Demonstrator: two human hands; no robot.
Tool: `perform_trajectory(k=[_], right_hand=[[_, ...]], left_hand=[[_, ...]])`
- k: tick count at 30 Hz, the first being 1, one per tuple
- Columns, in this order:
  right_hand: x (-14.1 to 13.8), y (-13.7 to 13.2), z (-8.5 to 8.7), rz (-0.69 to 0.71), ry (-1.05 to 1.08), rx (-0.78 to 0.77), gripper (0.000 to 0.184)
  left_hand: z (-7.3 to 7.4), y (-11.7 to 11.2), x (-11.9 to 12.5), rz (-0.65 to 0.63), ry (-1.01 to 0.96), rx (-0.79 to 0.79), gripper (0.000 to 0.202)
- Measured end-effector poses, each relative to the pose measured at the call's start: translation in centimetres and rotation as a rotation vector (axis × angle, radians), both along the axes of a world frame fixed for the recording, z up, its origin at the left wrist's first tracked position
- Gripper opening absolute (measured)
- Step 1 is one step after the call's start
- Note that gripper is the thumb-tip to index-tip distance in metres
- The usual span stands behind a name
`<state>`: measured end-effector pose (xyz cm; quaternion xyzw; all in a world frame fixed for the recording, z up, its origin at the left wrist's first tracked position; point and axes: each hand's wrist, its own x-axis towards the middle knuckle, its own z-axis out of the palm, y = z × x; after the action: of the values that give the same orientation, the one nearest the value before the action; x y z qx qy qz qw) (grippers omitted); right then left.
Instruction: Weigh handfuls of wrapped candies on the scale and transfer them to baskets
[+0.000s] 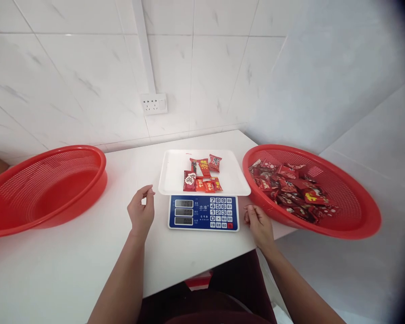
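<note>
A digital scale (204, 213) with a blue keypad panel sits in front of me. On its white tray (172, 168) lie several small red snack packets (200, 166), grouped right of the tray's middle. My left hand (141, 209) rests on the table just left of the scale, its fingers curled in and the thumb close to the index finger, with nothing visible in it. To the right of the keypad, my right hand (259, 225) is loosely closed beside the scale, below the rim of a red basket (354, 227), and no object shows in its fingers.
Many packets (290, 189) in red wrappers fill part of the right basket, which reaches past the table's right edge. A second red basket (87, 202) stands at the left on the white table (87, 265). A socket (154, 104) is on the tiled wall behind.
</note>
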<state>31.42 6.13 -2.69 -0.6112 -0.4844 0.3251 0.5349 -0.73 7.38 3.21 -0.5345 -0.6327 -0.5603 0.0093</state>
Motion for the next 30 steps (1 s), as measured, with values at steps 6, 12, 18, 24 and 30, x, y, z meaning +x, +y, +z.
perform_trajectory(k=[6,12,18,24,30], right_hand=[[0.1,-0.1,-0.2,0.033,-0.056,-0.046,0.051],[0.1,-0.1,-0.2,0.057,-0.069,-0.04,0.051],[0.3,-0.3,-0.5,0.083,-0.035,-0.015,0.049],[0.3,-0.6,-0.1,0.109,-0.021,-0.005,0.047],[0.3,-0.5,-0.1,0.12,-0.035,-0.004,0.05]], left_hand=[[1.9,-0.5,2.1,-0.059,0.123,0.058,0.022],[5.6,2.8,6.2,-0.263,0.417,-0.351,0.044],[5.6,5.9,8.1,-0.305,0.478,-0.507,0.045],[6.1,5.6,8.8,-0.34,0.432,-0.433,0.047],[5.8,4.6,12.0,-0.495,0.646,-0.431,0.034]])
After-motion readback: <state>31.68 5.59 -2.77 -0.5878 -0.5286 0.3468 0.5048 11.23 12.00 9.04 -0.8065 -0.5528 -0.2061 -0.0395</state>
